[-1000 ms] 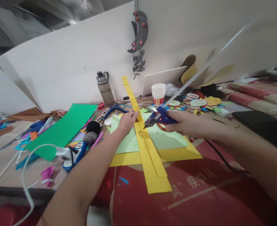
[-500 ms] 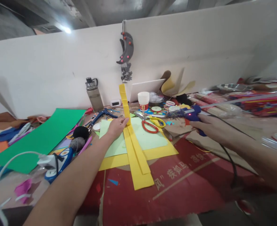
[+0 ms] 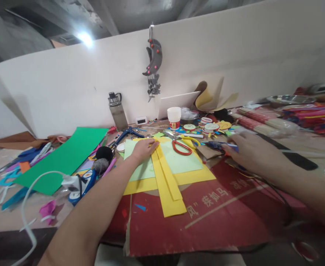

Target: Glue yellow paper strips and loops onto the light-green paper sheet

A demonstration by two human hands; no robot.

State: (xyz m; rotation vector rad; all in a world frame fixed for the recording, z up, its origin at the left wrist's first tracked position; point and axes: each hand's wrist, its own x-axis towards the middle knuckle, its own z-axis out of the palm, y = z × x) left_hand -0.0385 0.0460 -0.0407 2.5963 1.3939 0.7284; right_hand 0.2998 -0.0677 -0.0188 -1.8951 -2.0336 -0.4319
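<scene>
My left hand is closed in a pinch on the yellow felt strip. The strip is folded lengthwise in part, and its wide end points towards me over the red cardboard. Beneath it lie pale green sheets on a larger yellow sheet. My right hand, smeared by motion, has its fingers round a blue glue gun held low at the table, nozzle pointing left. Red-and-yellow-handled scissors lie on the sheets between my hands.
Red printed cardboard covers the table's front. A green sheet, black and grey pompoms and a white cable lie left. A bottle and paper cup stand behind. Bundled sticks lie right.
My right hand has lowered the glue gun towards the table. The strip's far end, upright before, no longer rises beyond my left hand. The view has shifted slightly left.
</scene>
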